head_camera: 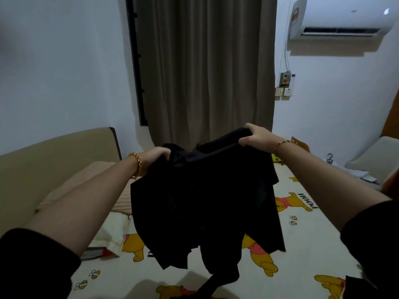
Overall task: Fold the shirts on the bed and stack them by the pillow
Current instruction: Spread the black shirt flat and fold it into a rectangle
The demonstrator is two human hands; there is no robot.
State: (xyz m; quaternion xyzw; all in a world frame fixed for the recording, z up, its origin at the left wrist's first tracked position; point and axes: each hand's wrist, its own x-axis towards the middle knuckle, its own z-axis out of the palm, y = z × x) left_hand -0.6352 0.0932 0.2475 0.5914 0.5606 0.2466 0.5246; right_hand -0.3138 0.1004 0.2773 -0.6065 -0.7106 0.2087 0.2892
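Observation:
A black shirt (205, 203) hangs in the air above the bed (302, 244), bunched and creased, its lower edge trailing toward the sheet. My left hand (154, 157) grips its upper left edge. My right hand (257, 134) grips the upper right edge, held a little higher. Both wrists wear gold bead bracelets. A beige striped pillow (86, 186) lies on the left by the headboard. More dark cloth (358, 283) shows at the lower right edge of the bed.
The bed has a cream sheet with yellow bear prints. A tan headboard (54, 156) stands left. A brown curtain (207, 67) hangs straight ahead, an air conditioner (343, 18) upper right. A pale chair (375, 156) and clothes hanger (329, 158) are at the right.

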